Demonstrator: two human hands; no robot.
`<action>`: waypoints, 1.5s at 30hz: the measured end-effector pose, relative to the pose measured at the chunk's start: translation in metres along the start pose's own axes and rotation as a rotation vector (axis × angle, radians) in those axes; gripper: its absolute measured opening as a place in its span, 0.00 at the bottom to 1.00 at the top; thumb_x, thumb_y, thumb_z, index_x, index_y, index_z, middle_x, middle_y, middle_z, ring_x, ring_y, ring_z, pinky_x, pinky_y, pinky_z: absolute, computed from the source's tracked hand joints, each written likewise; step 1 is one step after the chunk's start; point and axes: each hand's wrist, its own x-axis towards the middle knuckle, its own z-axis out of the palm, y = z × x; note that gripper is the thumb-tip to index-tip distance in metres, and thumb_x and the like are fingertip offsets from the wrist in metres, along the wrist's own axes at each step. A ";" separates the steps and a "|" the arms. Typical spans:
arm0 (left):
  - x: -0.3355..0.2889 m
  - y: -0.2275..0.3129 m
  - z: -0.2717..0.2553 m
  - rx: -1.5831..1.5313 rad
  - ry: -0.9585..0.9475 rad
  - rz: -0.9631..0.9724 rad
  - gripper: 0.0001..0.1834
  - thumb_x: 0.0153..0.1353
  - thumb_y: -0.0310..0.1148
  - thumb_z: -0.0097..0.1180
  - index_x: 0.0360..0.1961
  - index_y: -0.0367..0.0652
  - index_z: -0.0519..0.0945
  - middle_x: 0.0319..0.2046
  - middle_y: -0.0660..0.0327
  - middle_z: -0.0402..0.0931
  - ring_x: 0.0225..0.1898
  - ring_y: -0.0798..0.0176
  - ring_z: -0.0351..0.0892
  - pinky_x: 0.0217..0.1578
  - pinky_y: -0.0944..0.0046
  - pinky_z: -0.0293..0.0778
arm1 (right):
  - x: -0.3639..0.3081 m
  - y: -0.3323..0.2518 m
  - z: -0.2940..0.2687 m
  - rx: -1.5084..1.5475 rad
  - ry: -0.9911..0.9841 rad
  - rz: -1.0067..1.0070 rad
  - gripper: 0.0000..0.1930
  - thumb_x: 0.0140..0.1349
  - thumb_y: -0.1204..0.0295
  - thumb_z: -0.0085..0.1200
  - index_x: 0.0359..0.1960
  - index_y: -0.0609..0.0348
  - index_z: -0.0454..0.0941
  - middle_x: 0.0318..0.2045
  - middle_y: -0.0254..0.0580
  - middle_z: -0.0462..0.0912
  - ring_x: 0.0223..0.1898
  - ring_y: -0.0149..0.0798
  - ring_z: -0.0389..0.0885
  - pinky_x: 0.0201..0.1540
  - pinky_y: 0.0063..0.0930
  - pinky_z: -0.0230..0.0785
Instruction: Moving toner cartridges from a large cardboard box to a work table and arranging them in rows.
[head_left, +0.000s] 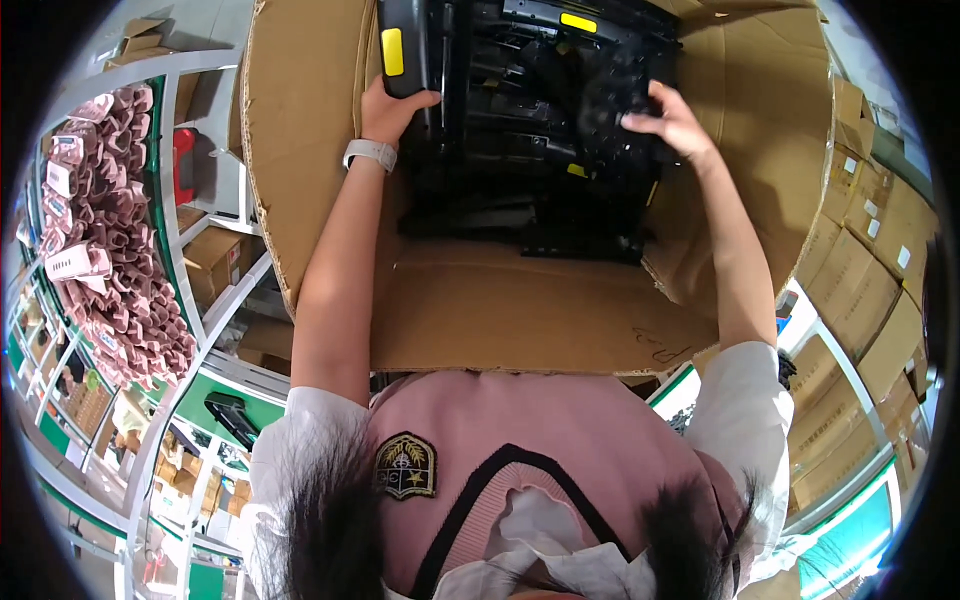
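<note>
Both my arms reach into an open cardboard box (540, 310) that holds several glossy black parts. My left hand (390, 112) is at the box's left side, closed on a long black part (407, 25) with a yellow label. Its thumb lies over the part's edge and the other fingers are mostly hidden. On the right, my right hand (680, 128) grips the edge of a black part with small holes (615, 95), thumb and forefinger showing, the rest tucked out of sight. More black parts (470, 215) lie deeper in the box, too dark to tell their kind.
Box flaps stand up at left (300, 130) and right (775, 150). A rack to the left bears a heap of pink pieces (110, 230). Stacked cartons (870, 220) line the right side. A black handle-like part (230, 415) rests on a green surface at lower left.
</note>
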 end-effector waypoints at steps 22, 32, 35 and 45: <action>-0.011 0.106 -0.009 0.927 -0.110 0.430 0.28 0.35 0.36 0.70 0.41 0.40 0.77 0.33 0.53 0.81 0.36 0.54 0.81 0.40 0.60 0.75 | 0.073 0.008 0.226 -1.129 -0.290 -0.091 0.44 0.41 0.65 0.64 0.64 0.45 0.57 0.62 0.38 0.59 0.59 0.44 0.64 0.54 0.51 0.63; -0.022 0.118 -0.005 0.614 -0.051 0.554 0.28 0.31 0.35 0.67 0.39 0.39 0.75 0.33 0.45 0.77 0.37 0.41 0.76 0.39 0.51 0.73 | 0.052 0.018 0.223 -1.020 0.246 -0.156 0.47 0.35 0.54 0.68 0.60 0.54 0.61 0.54 0.52 0.65 0.56 0.53 0.65 0.51 0.44 0.65; -0.023 0.115 -0.006 0.552 -0.097 0.624 0.27 0.39 0.37 0.67 0.42 0.39 0.76 0.33 0.50 0.79 0.35 0.50 0.80 0.38 0.57 0.76 | 0.056 0.021 0.228 -1.085 -0.049 -0.128 0.46 0.43 0.57 0.66 0.64 0.56 0.55 0.55 0.53 0.63 0.57 0.54 0.62 0.53 0.45 0.62; -0.032 0.110 -0.001 0.696 -0.122 0.507 0.27 0.32 0.36 0.69 0.39 0.40 0.78 0.30 0.51 0.80 0.34 0.49 0.80 0.38 0.58 0.76 | 0.055 0.014 0.225 -1.227 -0.118 0.073 0.55 0.40 0.45 0.65 0.69 0.42 0.45 0.67 0.50 0.49 0.65 0.61 0.52 0.61 0.56 0.49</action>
